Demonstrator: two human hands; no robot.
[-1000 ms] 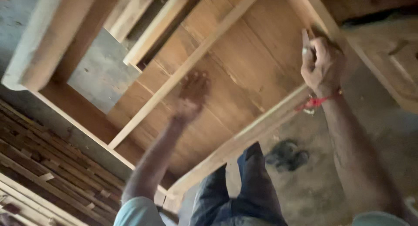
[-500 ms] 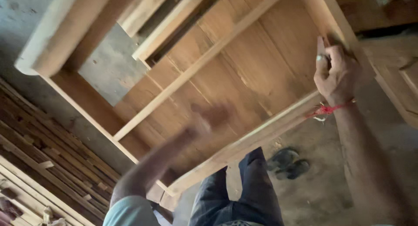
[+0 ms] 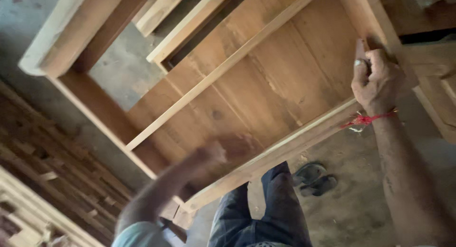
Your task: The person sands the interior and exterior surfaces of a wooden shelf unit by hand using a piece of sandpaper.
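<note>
Over the wooden frame [image 3: 266,80], right-hand fingers [image 3: 375,61] curl around its rail; left hand [image 3: 223,149] blurred, unreadable.

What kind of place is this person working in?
Probably a carpentry workshop: an unfinished wooden cabinet frame lies under the right hand, stacked wood strips sit alongside, and the floor is bare and dusty.

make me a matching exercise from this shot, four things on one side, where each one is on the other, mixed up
Things:
1. right hand
2. left hand
3. sandals
4. red string

Places:
A. tied around the right wrist
B. on the dusty floor beside the knee
C. gripping the far right corner of the wooden frame
D. blurred, over the brown panel near the frame's near rail

Pairs: 1-C, 2-D, 3-B, 4-A
</note>
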